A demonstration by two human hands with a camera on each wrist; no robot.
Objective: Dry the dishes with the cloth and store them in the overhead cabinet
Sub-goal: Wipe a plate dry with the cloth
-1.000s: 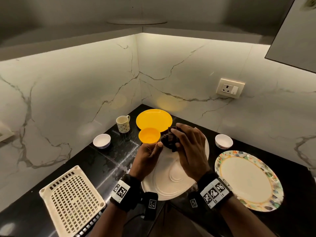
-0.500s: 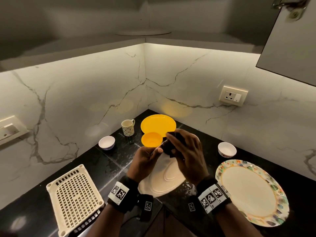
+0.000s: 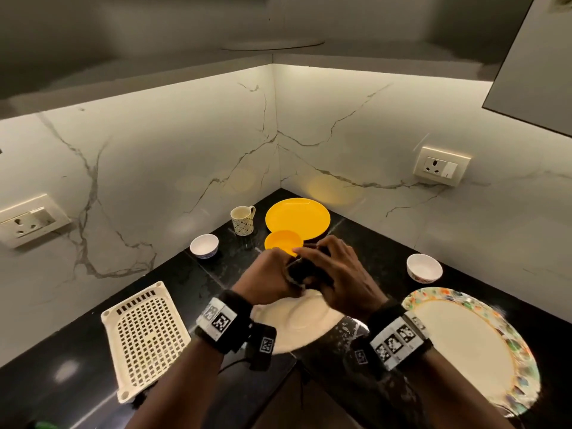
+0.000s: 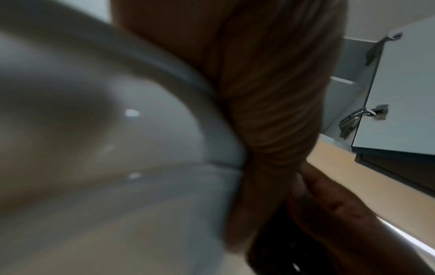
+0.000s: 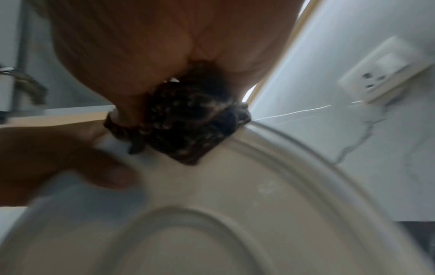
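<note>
A white plate [image 3: 297,320] is held tilted above the black counter, its far rim up by both hands. My left hand [image 3: 272,280] grips the plate's rim; in the left wrist view the plate [image 4: 105,130] fills the left side. My right hand [image 3: 331,274] holds a bunched dark cloth [image 3: 298,274] and presses it against the plate's upper rim. The right wrist view shows the cloth [image 5: 188,121] wadded on the plate [image 5: 235,214], with left fingers [image 5: 70,163] on the rim beside it. An overhead cabinet door [image 3: 535,57] hangs open at the upper right.
On the counter stand a yellow plate [image 3: 297,216], a yellow bowl [image 3: 283,243], a patterned mug [image 3: 243,219], two small white bowls [image 3: 204,246] [image 3: 424,267], a floral-rimmed plate [image 3: 473,345] at right and a white perforated tray [image 3: 145,335] at left. Wall sockets [image 3: 441,165] sit on the marble.
The plate has been tilted up, its far rim raised. The cloth hand has slid to the top rim beside the left hand. The head view has lifted slightly.
</note>
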